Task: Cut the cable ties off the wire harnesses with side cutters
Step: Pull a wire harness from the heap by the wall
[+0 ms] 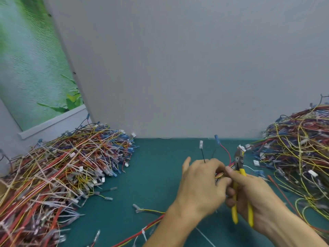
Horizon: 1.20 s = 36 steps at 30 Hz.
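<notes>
My left hand [201,182] grips a small wire harness [220,172] of red, yellow and black wires above the green table. A black wire with a white terminal and a red wire with a blue terminal [216,138] stick up from it. My right hand [252,195] holds the yellow-handled side cutters [239,175] upright, jaws pointing up right next to the harness, index finger stretched along the tool. More of the harness trails under my left forearm with a white cable tie [143,233] on it. Whether the jaws touch a tie is hidden.
A big heap of tied harnesses [58,172] covers the left of the green table [160,175]. Another heap [299,150] fills the right side. Loose wires with terminals [142,209] lie in the middle. A grey wall stands right behind.
</notes>
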### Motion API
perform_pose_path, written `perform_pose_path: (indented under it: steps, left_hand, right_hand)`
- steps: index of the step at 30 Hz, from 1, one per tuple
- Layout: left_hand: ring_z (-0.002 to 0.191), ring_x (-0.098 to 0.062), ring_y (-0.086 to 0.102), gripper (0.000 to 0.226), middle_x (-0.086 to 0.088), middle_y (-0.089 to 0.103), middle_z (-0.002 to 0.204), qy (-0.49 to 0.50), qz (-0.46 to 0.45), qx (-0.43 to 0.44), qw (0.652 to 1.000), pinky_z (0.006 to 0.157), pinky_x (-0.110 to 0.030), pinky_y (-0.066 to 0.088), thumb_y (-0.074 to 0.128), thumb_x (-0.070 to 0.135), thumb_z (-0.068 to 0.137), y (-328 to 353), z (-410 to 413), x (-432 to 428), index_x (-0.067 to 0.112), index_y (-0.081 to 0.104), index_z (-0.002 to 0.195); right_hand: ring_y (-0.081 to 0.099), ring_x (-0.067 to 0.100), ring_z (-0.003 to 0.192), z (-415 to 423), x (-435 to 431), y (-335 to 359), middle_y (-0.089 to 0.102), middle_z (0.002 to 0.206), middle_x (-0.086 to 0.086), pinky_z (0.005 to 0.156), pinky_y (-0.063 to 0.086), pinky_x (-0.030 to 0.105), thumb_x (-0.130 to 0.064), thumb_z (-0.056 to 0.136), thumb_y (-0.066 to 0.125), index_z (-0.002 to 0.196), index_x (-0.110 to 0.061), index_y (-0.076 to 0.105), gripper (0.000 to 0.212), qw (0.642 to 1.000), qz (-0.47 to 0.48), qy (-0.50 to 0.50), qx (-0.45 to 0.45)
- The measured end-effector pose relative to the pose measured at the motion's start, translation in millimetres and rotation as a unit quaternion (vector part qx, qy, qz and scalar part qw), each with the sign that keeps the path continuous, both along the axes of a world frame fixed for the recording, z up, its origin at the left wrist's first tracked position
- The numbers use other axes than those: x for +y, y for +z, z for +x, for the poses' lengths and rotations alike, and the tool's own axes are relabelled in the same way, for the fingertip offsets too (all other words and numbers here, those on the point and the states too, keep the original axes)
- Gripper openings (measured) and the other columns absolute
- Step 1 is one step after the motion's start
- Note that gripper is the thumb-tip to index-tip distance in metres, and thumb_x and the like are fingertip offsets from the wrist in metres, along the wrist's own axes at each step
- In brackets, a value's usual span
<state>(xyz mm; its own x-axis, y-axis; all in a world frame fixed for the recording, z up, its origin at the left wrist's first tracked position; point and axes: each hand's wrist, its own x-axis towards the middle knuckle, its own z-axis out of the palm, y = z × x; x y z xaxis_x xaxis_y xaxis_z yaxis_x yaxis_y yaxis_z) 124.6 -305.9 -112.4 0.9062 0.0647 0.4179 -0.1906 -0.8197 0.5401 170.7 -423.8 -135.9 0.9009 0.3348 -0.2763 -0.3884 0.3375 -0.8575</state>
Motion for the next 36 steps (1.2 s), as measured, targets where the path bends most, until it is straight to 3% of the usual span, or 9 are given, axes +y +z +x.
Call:
perform_pose_path:
  steps: [5, 10, 17, 20, 22, 25, 27, 32, 36]
  left_hand:
    - [0.134, -0.014, 0.036, 0.049, 0.017, 0.061, 0.122, -0.044, 0.052, 0.060, 0.996, 0.118, -0.049, -0.002, 0.038, 0.059, 0.085, 1.9, -14.5, 6.0, 0.034, 0.048, 0.126]
    - [0.140, -0.001, 0.023, 0.057, 0.021, 0.059, 0.127, -0.108, 0.000, 0.075, 0.991, 0.117, -0.045, -0.011, 0.031, 0.037, 0.098, 2.5, -20.8, 14.7, 0.022, 0.019, 0.151]
    - [0.136, -0.025, 0.038, 0.036, 0.012, 0.054, 0.134, -0.030, 0.158, -0.100, 0.982, 0.116, -0.055, 0.015, 0.054, 0.029, 0.088, -3.0, -31.1, 3.3, 0.027, 0.058, 0.123]
    - [0.095, -0.012, 0.059, 0.015, 0.010, 0.063, 0.100, -0.076, 0.045, -0.189, 0.978, 0.088, -0.029, 0.046, 0.062, 0.034, 0.081, -16.3, -46.0, -9.7, 0.023, 0.069, 0.089]
    - [0.077, -0.002, 0.060, 0.033, 0.015, 0.064, 0.084, -0.061, -0.181, -0.040, 0.981, 0.073, -0.020, 0.048, 0.064, 0.052, 0.072, -12.2, -57.9, -16.3, 0.024, 0.067, 0.089]
    - [0.077, -0.021, 0.066, 0.052, -0.005, 0.071, 0.096, -0.009, -0.638, 0.183, 0.748, 0.067, -0.034, 0.052, 0.081, 0.038, 0.057, -13.7, -54.8, -7.0, 0.013, 0.063, 0.099]
    - [0.094, -0.029, 0.065, 0.053, -0.016, 0.065, 0.113, 0.046, -0.755, 0.159, 0.635, 0.075, -0.039, 0.050, 0.083, 0.025, 0.057, -13.4, -49.9, 11.9, 0.008, 0.059, 0.101]
    - [0.119, -0.028, 0.053, 0.067, -0.007, 0.057, 0.130, 0.067, -0.842, 0.036, 0.534, 0.097, -0.044, 0.041, 0.065, 0.037, 0.072, -15.9, -42.5, 64.0, 0.011, 0.047, 0.131]
    - [0.114, -0.023, 0.057, 0.021, -0.001, 0.068, 0.111, 0.066, -0.843, -0.021, 0.533, 0.098, -0.042, 0.040, 0.053, 0.030, 0.093, -11.7, -24.9, 94.2, 0.015, 0.058, 0.106]
  right_hand:
    - [0.047, 0.018, 0.046, -0.6, 0.4, 0.2, 0.061, 0.077, 0.012, 0.046, 0.029, 0.026, -0.027, 0.071, 0.066, 0.099, -0.003, 0.065, 0.037, 0.999, 0.019, 0.026, 0.043]
    - [0.043, 0.018, 0.056, -4.7, 5.0, -1.3, 0.053, 0.094, 0.018, 0.053, 0.037, 0.030, -0.022, 0.075, 0.062, 0.111, 0.011, 0.065, 0.049, 0.996, 0.036, 0.061, 0.061]
    - [0.061, 0.020, 0.052, 6.2, 4.1, 19.6, 0.061, 0.064, 0.012, 0.044, 0.054, 0.026, -0.012, 0.099, 0.046, 0.084, 0.000, 0.058, 0.022, 0.983, 0.146, -0.034, 0.102]
    - [0.058, 0.014, 0.050, 22.1, -2.7, 35.5, 0.059, 0.058, 0.007, 0.044, 0.051, 0.020, -0.014, 0.101, 0.044, 0.078, -0.003, 0.054, 0.027, 0.976, 0.174, -0.082, 0.104]
    - [0.061, 0.011, 0.043, 31.0, -10.5, 45.5, 0.060, 0.049, 0.005, 0.047, 0.052, 0.022, -0.015, 0.101, 0.044, 0.077, -0.004, 0.053, 0.027, 0.968, 0.198, -0.112, 0.101]
    - [0.062, 0.010, 0.043, 39.8, -24.0, 54.1, 0.062, 0.047, 0.004, 0.045, 0.053, 0.020, -0.016, 0.101, 0.045, 0.079, -0.006, 0.053, 0.026, 0.963, 0.212, -0.145, 0.087]
    - [0.063, 0.009, 0.045, 42.9, -33.9, 57.3, 0.062, 0.048, 0.003, 0.049, 0.053, 0.023, -0.017, 0.101, 0.045, 0.079, -0.007, 0.053, 0.025, 0.962, 0.207, -0.160, 0.078]
    - [0.060, 0.009, 0.061, 44.4, -54.2, 62.0, 0.060, 0.063, 0.001, 0.051, 0.054, 0.023, -0.020, 0.100, 0.047, 0.079, -0.010, 0.054, 0.024, 0.964, 0.187, -0.179, 0.060]
    - [0.065, 0.012, 0.047, 35.7, -59.6, 57.5, 0.063, 0.051, 0.004, 0.045, 0.056, 0.025, -0.014, 0.100, 0.046, 0.078, -0.006, 0.053, 0.025, 0.982, 0.120, -0.143, 0.032]
